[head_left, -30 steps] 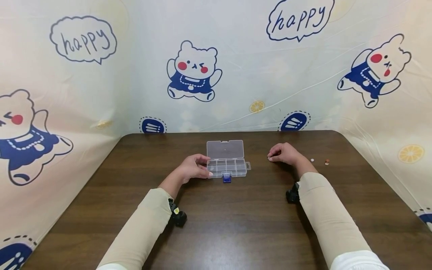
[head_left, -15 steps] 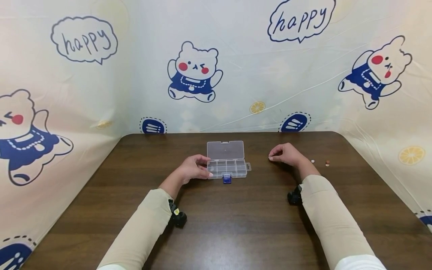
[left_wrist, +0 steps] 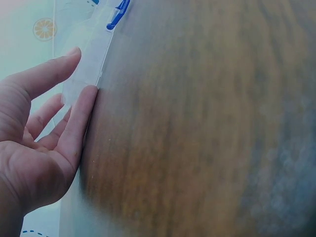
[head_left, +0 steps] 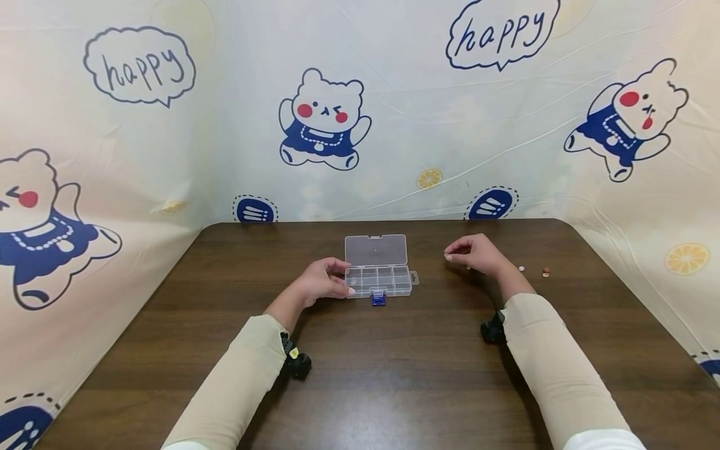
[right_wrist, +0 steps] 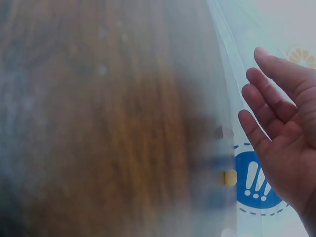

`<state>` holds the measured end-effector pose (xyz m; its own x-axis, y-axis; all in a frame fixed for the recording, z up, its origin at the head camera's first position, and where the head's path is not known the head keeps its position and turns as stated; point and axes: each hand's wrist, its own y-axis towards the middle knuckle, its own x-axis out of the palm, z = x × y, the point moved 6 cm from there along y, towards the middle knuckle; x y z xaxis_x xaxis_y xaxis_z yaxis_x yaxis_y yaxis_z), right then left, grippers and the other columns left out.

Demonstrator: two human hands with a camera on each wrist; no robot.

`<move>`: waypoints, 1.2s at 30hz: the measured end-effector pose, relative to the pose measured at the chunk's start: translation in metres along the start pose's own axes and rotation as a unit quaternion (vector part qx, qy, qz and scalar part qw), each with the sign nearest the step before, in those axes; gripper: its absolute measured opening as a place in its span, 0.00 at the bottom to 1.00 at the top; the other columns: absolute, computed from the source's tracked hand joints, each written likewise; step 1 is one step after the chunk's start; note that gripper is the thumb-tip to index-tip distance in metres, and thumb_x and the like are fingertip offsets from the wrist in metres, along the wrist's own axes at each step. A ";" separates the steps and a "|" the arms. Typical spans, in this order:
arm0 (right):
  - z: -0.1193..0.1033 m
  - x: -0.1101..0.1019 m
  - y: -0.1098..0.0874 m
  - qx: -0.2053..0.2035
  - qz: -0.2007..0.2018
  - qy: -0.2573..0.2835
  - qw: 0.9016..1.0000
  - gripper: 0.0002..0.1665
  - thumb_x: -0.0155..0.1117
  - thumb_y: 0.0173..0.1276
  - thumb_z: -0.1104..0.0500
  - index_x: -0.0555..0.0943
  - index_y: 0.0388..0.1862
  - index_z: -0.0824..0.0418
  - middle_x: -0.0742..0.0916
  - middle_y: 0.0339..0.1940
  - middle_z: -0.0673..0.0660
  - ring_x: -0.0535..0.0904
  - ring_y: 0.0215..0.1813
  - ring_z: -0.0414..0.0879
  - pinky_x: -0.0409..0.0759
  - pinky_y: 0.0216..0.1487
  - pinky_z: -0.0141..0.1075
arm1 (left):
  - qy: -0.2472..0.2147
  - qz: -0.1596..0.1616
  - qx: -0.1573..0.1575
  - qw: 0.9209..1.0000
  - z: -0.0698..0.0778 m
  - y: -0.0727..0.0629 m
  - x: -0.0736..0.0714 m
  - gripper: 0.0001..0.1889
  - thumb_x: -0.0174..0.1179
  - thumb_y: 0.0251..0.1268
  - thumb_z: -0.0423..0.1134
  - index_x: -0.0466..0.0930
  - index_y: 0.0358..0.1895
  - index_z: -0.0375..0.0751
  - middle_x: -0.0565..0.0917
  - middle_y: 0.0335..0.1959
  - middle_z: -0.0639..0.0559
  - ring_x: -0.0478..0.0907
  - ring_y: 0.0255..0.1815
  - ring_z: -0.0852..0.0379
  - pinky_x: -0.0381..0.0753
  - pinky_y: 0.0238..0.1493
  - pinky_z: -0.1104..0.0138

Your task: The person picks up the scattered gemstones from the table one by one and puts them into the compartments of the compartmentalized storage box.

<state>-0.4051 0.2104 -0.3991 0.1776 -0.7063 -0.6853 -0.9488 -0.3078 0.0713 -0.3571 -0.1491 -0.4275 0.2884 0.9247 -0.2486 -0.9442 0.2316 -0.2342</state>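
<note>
A clear plastic compartment box (head_left: 378,280) stands on the table with its lid (head_left: 375,250) raised at the back and a blue latch (head_left: 379,299) at the front. My left hand (head_left: 319,279) grips its left end, thumb at the front corner, fingers at the rear. In the left wrist view the same hand (left_wrist: 54,113) spans the box's end (left_wrist: 89,64). Right of the box, my right hand (head_left: 477,254) pinches a small pale piece between thumb and index fingertips, mostly hidden by them. The right wrist view shows that hand (right_wrist: 286,118) with its other fingers loosely bent.
A small white piece (head_left: 521,269) and a brown-and-white one (head_left: 545,272) lie on the table (head_left: 382,375) beyond the right wrist. Another tiny white piece (head_left: 469,267) shows under the right hand. A yellow piece (right_wrist: 230,177) appears in the right wrist view. Printed cloth (head_left: 394,125) surrounds the table.
The right hand has risen slightly off the table and shifted a little left, fingertips together; a tiny white piece now shows beneath it. The left hand and box stay put.
</note>
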 end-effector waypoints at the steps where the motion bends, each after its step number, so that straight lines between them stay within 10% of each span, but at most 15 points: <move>1: -0.001 0.000 0.000 -0.001 0.000 0.001 1.000 0.11 0.70 0.65 0.58 0.86 0.43 0.61 0.87 0.39 0.57 0.76 0.34 0.50 0.82 0.30 0.37 | 0.000 -0.001 0.000 1.000 0.000 0.000 0.000 0.34 0.77 0.44 0.27 0.76 0.60 0.42 0.75 0.56 0.41 0.78 0.42 0.48 0.85 0.43 0.61; 36: -0.039 0.009 -0.009 -0.084 0.000 0.003 0.996 0.08 0.73 0.62 0.60 0.87 0.40 0.58 0.87 0.37 0.52 0.78 0.38 0.49 0.81 0.42 0.36 | -0.002 0.005 0.004 1.000 0.003 -0.003 0.001 0.33 0.76 0.43 0.24 0.77 0.59 0.40 0.75 0.54 0.41 0.77 0.40 0.49 0.86 0.42 0.61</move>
<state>-0.3847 0.1826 -0.3776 0.1801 -0.7101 -0.6806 -0.8915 -0.4103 0.1922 -0.3544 -0.1482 -0.4246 0.2784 0.9283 -0.2463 -0.9482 0.2248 -0.2245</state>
